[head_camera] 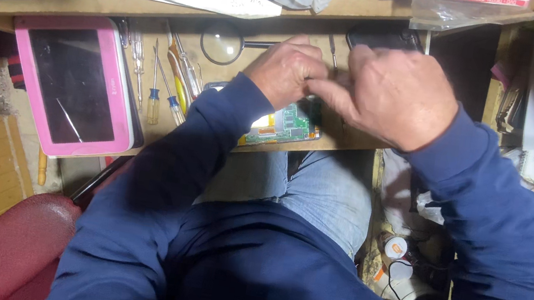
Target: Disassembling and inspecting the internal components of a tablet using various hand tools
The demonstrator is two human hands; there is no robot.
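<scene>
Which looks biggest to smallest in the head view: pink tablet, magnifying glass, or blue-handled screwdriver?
1. Pink tablet, by far the largest.
2. Magnifying glass.
3. Blue-handled screwdriver; about as long as the glass with its handle, but much thinner, so this ranking is unsure.

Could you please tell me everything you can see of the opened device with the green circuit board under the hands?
The opened device lies flat near the front edge of the wooden desk, its cover off. A green circuit board with small components shows, beside a pale yellow-edged panel. The left hand and right hand meet right above it and hide its upper part; the left sleeve covers its left end. Whether the fingers touch it cannot be seen.
</scene>
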